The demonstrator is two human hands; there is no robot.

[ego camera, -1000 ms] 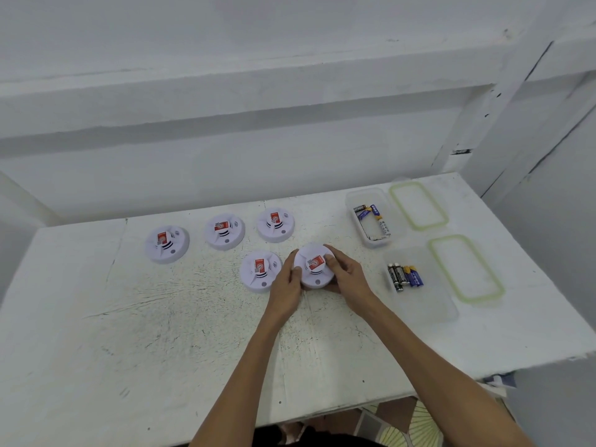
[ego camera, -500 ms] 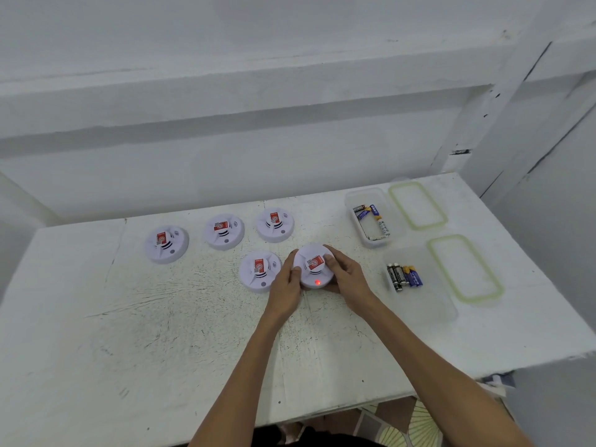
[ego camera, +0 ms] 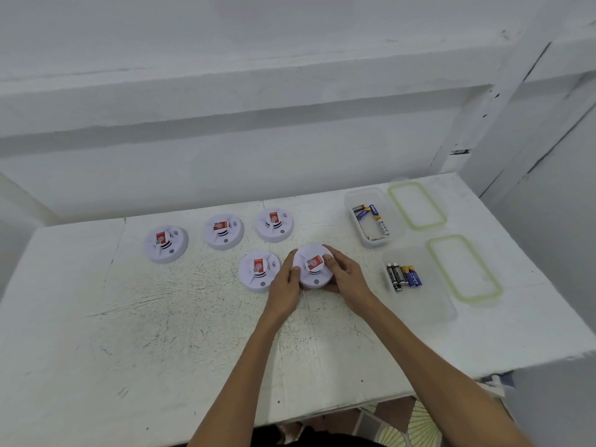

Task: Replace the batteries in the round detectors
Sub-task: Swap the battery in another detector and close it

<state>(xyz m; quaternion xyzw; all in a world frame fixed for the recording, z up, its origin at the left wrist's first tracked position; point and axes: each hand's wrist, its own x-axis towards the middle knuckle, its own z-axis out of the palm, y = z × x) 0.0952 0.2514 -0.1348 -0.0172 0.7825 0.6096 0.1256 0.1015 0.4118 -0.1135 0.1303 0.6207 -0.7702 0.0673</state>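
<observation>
Left hand and right hand: fingers clamped around round white plastic detector with red label, above scuffed white counter; base hidden, contact unclear. Room: white walls.

The white table was pretty scuffed up, with black scratches all over the patch left of the fingers. Two clear green-rimmed lids lay flat well off to their right, the far lid and the near lid. A plain white wall stood beyond.
</observation>
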